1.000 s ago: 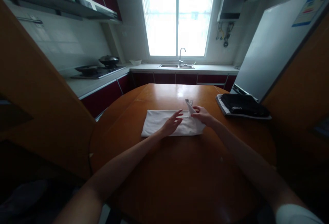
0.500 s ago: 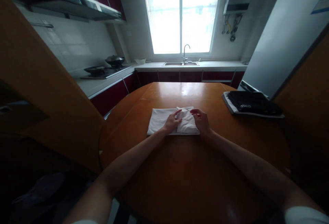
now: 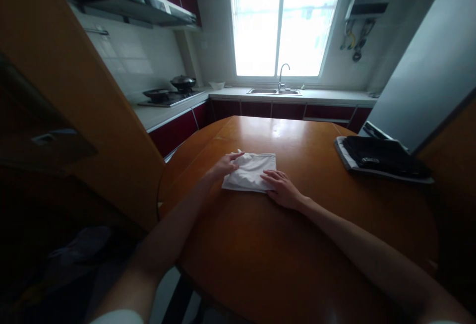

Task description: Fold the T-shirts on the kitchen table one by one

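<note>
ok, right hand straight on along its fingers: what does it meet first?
The folded white cloth, which the right hand appears to touch; beyond that, probably the left hand, though depth is unclear.

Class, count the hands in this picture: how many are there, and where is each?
2: the left hand at the left edge of the folded white cloth, the right hand at its near right corner.

The white cloth (image 3: pixel 250 171), earlier a wide strip, is now folded nearly square.
</note>
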A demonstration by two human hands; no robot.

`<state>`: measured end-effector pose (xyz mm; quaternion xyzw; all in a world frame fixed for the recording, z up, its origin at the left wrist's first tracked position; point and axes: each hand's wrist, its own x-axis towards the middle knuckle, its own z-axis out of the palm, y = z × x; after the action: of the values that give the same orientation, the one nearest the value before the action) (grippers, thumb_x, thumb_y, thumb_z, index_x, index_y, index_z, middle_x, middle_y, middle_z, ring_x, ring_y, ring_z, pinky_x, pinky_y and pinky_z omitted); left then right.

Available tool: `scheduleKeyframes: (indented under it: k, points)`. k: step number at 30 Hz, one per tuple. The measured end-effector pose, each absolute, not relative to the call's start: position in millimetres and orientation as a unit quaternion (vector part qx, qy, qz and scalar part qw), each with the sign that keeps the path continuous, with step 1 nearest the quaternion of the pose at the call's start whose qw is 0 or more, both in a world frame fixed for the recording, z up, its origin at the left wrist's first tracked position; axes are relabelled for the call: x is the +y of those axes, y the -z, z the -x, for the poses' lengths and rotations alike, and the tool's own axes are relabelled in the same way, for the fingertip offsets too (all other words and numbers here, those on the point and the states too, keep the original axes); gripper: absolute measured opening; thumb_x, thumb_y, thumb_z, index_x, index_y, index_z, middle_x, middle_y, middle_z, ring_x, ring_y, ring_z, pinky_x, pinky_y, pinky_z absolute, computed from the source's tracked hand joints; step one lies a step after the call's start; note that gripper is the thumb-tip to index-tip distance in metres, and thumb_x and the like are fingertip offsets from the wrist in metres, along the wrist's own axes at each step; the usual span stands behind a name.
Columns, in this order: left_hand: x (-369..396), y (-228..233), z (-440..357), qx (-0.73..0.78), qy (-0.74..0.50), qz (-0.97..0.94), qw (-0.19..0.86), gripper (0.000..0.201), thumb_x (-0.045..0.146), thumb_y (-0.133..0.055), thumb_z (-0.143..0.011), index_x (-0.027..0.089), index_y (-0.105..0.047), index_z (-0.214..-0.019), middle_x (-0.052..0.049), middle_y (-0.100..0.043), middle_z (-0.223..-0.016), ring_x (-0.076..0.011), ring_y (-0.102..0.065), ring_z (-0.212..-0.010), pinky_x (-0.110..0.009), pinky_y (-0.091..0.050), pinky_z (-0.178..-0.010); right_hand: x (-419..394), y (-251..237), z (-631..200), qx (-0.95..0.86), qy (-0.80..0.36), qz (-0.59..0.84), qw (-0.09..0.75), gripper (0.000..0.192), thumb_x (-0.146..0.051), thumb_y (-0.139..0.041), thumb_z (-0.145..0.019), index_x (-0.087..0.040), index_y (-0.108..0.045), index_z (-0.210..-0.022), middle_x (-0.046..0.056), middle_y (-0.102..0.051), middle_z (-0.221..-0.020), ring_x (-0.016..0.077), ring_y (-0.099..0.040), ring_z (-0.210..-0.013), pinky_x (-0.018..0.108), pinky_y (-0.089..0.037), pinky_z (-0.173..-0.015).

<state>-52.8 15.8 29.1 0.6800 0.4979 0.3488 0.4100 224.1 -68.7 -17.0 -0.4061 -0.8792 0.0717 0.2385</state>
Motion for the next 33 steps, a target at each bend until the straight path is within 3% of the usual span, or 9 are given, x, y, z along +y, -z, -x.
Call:
scheduleKeyframes:
  k: [6, 10, 13, 18, 23, 25, 28, 33]
  points:
    - [14.0, -29.7, 61.1, 0.524, -0.319, -0.684, 0.394, 0.071, 0.015, -0.070, -0.064, 0.014, -0.066, -0.135, -0.011, -0.067, -0.135, -0.0304, -0.065, -0.115, -0.032, -0.053, -0.093, -63.2, 28.1, -229.7, -0.891, -0.051, 0.370, 0.258, 0.062, -0.010, -0.055, -0.080, -0.019, -0.060, -0.141, 0.013, -0.054, -0.150, 0.0295, -0.046, -0.140, 0.050, -0.032, -0.119]
    - [18.2, -29.9, 70.5, 0.509, -0.321, -0.687, 0.406, 0.082, 0.014, -0.070, -0.060, 0.011, -0.060, -0.141, -0.014, -0.064, -0.138, -0.0342, -0.064, -0.119, -0.036, -0.052, -0.097, -62.1, 32.0, -230.1, -0.897, -0.049, 0.353, 0.261, 0.061, -0.009, -0.054, -0.082, -0.021, -0.060, -0.141, 0.011, -0.055, -0.150, 0.0288, -0.047, -0.139, 0.050, -0.036, -0.118]
    - [21.7, -24.9, 75.9, 0.511, -0.306, -0.698, 0.399, 0.081, 0.012, -0.073, -0.053, 0.011, -0.067, -0.133, -0.015, -0.064, -0.139, -0.0379, -0.059, -0.126, -0.039, -0.047, -0.105, -63.0, 32.3, -228.9, -0.898, -0.053, 0.354, 0.256, 0.061, -0.008, -0.053, -0.082, -0.022, -0.060, -0.142, 0.011, -0.055, -0.149, 0.0284, -0.047, -0.140, 0.051, -0.036, -0.118]
    - [24.2, -21.1, 80.6, 0.512, -0.293, -0.714, 0.377, 0.079, 0.016, -0.074, -0.055, 0.012, -0.066, -0.134, -0.014, -0.063, -0.139, -0.0367, -0.061, -0.124, -0.039, -0.047, -0.106, -65.0, 31.1, -230.0, -0.897, -0.066, 0.358, 0.250, 0.063, -0.008, -0.054, -0.082, -0.022, -0.059, -0.143, 0.011, -0.053, -0.151, 0.0282, -0.044, -0.143, 0.051, -0.033, -0.120]
    - [26.2, -20.3, 79.2, 0.595, -0.204, -0.746, 0.219, 0.071, 0.017, -0.074, -0.063, 0.016, -0.066, -0.134, -0.015, -0.066, -0.134, -0.0366, -0.062, -0.122, -0.045, -0.046, -0.108, -65.5, 27.7, -232.0, -0.908, -0.061, 0.351, 0.221, 0.062, -0.010, -0.052, -0.087, -0.024, -0.055, -0.147, 0.010, -0.046, -0.157, 0.0279, -0.037, -0.148, 0.053, -0.029, -0.121]
    - [26.1, -17.3, 70.8, 0.619, -0.204, -0.745, 0.139, 0.064, 0.021, -0.069, -0.075, 0.017, -0.063, -0.138, -0.016, -0.059, -0.142, -0.0371, -0.052, -0.135, -0.049, -0.036, -0.117, -66.2, 24.3, -231.3, -0.917, -0.058, 0.336, 0.206, 0.064, -0.010, -0.049, -0.089, -0.026, -0.050, -0.150, 0.008, -0.038, -0.162, 0.0265, -0.031, -0.151, 0.054, -0.025, -0.123]
    - [24.4, -9.6, 53.8, 0.586, -0.199, -0.783, 0.066, 0.055, 0.030, -0.048, -0.096, 0.017, -0.050, -0.149, -0.014, -0.041, -0.159, -0.0301, -0.031, -0.151, -0.047, -0.021, -0.124, -69.7, 18.6, -228.9, -0.934, -0.066, 0.299, 0.187, 0.061, -0.015, -0.044, -0.097, -0.031, -0.043, -0.155, 0.004, -0.032, -0.165, 0.0238, -0.026, -0.153, 0.053, -0.020, -0.125]
    - [23.1, 0.5, 44.7, 0.583, -0.056, -0.805, 0.087, 0.064, 0.050, -0.027, -0.104, 0.019, -0.029, -0.160, -0.010, -0.015, -0.170, -0.0333, -0.007, -0.157, -0.066, -0.010, -0.121, -78.0, 12.3, -229.0, -0.944, -0.103, 0.262, 0.170, 0.056, -0.041, -0.051, -0.102, -0.031, -0.040, -0.156, 0.005, -0.039, -0.161, 0.0247, -0.028, -0.152, 0.054, -0.012, -0.126]
